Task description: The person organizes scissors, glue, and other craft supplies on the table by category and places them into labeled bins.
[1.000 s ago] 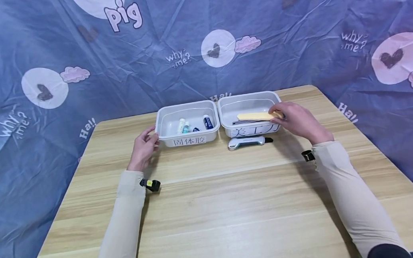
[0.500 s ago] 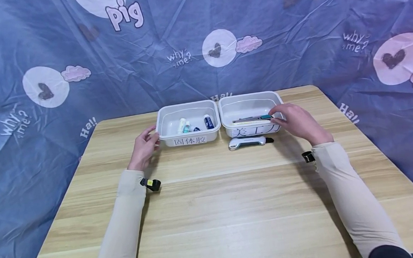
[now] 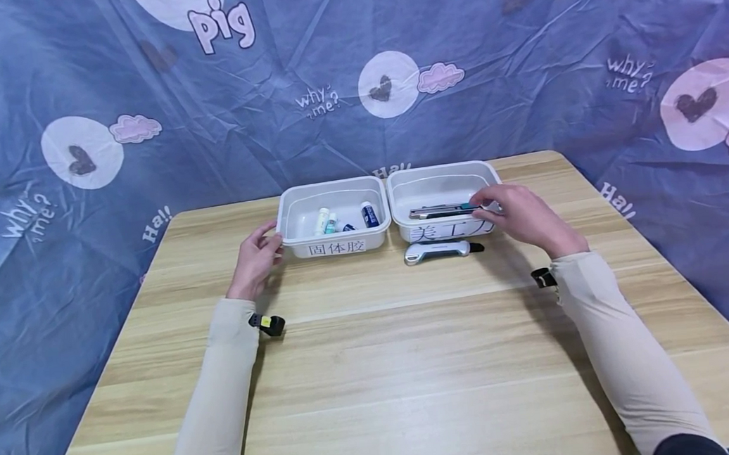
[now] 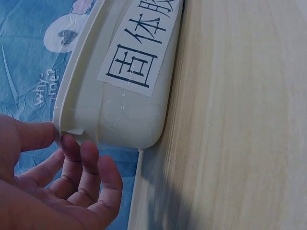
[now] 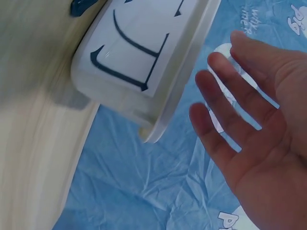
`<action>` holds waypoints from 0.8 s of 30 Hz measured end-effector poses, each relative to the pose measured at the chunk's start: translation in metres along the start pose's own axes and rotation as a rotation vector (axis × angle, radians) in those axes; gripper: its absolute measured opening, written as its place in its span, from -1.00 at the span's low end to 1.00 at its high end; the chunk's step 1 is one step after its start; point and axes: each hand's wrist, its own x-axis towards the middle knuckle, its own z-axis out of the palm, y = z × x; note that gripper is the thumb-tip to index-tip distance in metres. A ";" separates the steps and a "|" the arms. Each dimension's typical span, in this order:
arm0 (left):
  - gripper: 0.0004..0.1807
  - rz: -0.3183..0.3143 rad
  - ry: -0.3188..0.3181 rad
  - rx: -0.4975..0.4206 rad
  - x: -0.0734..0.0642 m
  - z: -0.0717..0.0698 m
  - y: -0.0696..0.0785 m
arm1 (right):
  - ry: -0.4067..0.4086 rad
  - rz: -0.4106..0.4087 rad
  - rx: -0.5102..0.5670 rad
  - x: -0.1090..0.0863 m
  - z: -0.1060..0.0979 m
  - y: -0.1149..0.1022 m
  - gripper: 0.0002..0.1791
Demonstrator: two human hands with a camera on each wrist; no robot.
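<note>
My left hand (image 3: 255, 260) pinches the left rim of a white plastic box (image 4: 127, 122), thumb and index finger at the rim, other fingers loosely bent below. Several glue sticks (image 3: 370, 214) lie in that box. My right hand (image 3: 522, 213) reaches over the near right rim of a second white box (image 5: 112, 103). Its fingertips overlap the teal end of a utility knife (image 3: 439, 209) in the head view. The right wrist view shows the fingers spread and nearly straight, with nothing visible between them. A grey utility knife (image 3: 440, 251) lies on the table before this box.
Both boxes stand side by side near the far edge of the wooden table (image 3: 374, 368). Paper labels (image 3: 337, 248) with Chinese characters are on their fronts. A blue printed cloth (image 3: 307, 133) hangs close behind the table.
One second ago my right hand held a yellow utility knife over the right box; it is now out of sight. The right hand has shifted slightly left. My left hand has stayed at the rim.
</note>
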 end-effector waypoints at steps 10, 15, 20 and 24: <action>-0.49 -0.003 0.001 0.001 0.000 0.001 0.001 | -0.116 -0.059 0.108 0.002 0.008 -0.017 -0.88; -0.48 -0.001 0.004 0.005 -0.001 0.001 0.002 | -0.230 -0.055 0.082 0.003 0.017 -0.022 -0.83; -0.49 -0.008 0.003 0.000 -0.001 0.001 0.002 | -0.277 -0.090 0.043 0.005 0.030 -0.023 -0.87; -0.49 -0.006 0.003 0.004 -0.001 0.001 0.002 | -0.275 -0.129 0.032 0.005 0.039 -0.025 -0.87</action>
